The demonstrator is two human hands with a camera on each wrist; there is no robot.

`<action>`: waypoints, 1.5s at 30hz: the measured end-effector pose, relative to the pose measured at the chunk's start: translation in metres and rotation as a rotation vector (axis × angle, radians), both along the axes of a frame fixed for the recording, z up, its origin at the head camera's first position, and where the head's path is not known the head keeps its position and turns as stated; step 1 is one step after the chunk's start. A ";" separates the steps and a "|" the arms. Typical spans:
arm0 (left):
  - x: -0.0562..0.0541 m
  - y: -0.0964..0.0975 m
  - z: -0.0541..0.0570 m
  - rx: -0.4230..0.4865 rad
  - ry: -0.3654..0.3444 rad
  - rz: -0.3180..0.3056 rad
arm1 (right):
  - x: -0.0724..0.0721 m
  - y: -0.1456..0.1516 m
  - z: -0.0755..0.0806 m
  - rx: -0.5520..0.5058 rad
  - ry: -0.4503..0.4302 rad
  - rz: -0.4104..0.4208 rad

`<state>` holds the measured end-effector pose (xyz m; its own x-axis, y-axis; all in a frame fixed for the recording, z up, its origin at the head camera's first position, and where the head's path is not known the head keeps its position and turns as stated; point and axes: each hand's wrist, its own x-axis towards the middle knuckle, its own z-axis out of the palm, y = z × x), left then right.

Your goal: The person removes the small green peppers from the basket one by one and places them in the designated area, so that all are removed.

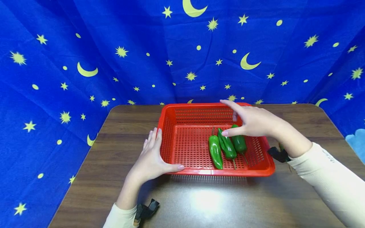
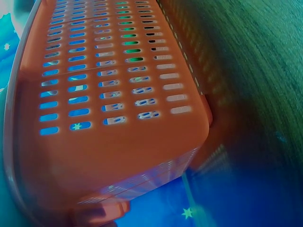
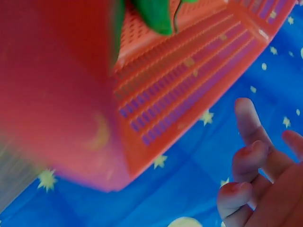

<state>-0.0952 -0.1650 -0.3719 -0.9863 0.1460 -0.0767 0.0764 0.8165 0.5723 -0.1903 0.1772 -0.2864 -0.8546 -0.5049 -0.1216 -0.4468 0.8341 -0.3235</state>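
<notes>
A red plastic basket [image 1: 188,172] with slotted walls sits on the table. Inside, toward its right half, lie three green peppers: a lighter, slim pepper [image 1: 215,152], a darker wrinkled pepper [image 1: 227,146] and a wide dark pepper [image 1: 239,144]. My left hand [image 1: 151,160] spans the front left corner of the basket, straight fingers along the left rim and thumb along the front rim. My right hand [image 1: 252,120] is above the basket's right side, thumb and fingers spread apart with nothing between them. It partly covers the peppers in the head view.
The basket rests on a brown wooden table [image 1: 114,158], close to its back edge. A blue cloth [image 1: 148,38] with yellow moons and stars hangs behind and at both sides. Black straps [image 1: 146,209] are around both wrists.
</notes>
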 end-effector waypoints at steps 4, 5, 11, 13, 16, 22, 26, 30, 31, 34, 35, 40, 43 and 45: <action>0.000 0.000 0.000 0.004 -0.005 0.001 | 0.000 -0.014 -0.005 0.019 -0.026 0.043; 0.000 0.000 0.000 0.005 0.000 -0.002 | 0.000 -0.017 -0.007 0.027 -0.028 0.050; 0.000 0.000 -0.001 0.005 0.009 -0.005 | 0.001 -0.030 -0.016 0.072 -0.038 0.071; 0.000 0.000 -0.001 0.006 0.007 -0.005 | 0.001 -0.032 -0.020 0.078 -0.055 0.072; 0.000 0.001 -0.002 0.009 0.007 -0.005 | 0.000 -0.035 -0.027 0.081 -0.069 0.073; -0.001 0.002 -0.002 0.007 0.013 -0.007 | 0.000 -0.038 -0.039 0.090 -0.104 0.085; -0.001 0.002 -0.002 0.010 0.010 -0.006 | -0.001 -0.038 -0.047 0.103 -0.147 0.094; -0.001 0.002 0.000 0.002 0.009 -0.007 | -0.003 -0.038 -0.052 0.115 -0.173 0.101; -0.001 0.002 0.000 -0.001 0.010 -0.006 | -0.003 -0.038 -0.053 0.115 -0.179 0.106; -0.001 0.001 0.001 -0.005 0.012 -0.007 | -0.003 -0.040 -0.054 0.119 -0.211 0.114; -0.002 0.001 0.001 -0.007 0.013 -0.006 | -0.003 -0.040 -0.055 0.122 -0.221 0.121; -0.002 0.000 -0.001 -0.010 0.012 -0.006 | -0.002 -0.043 -0.060 0.165 -0.228 0.151; -0.002 0.000 -0.002 -0.009 0.012 -0.007 | -0.002 -0.045 -0.064 0.209 -0.238 0.163; -0.002 0.000 -0.003 -0.007 0.010 -0.007 | -0.001 -0.047 -0.066 0.232 -0.259 0.171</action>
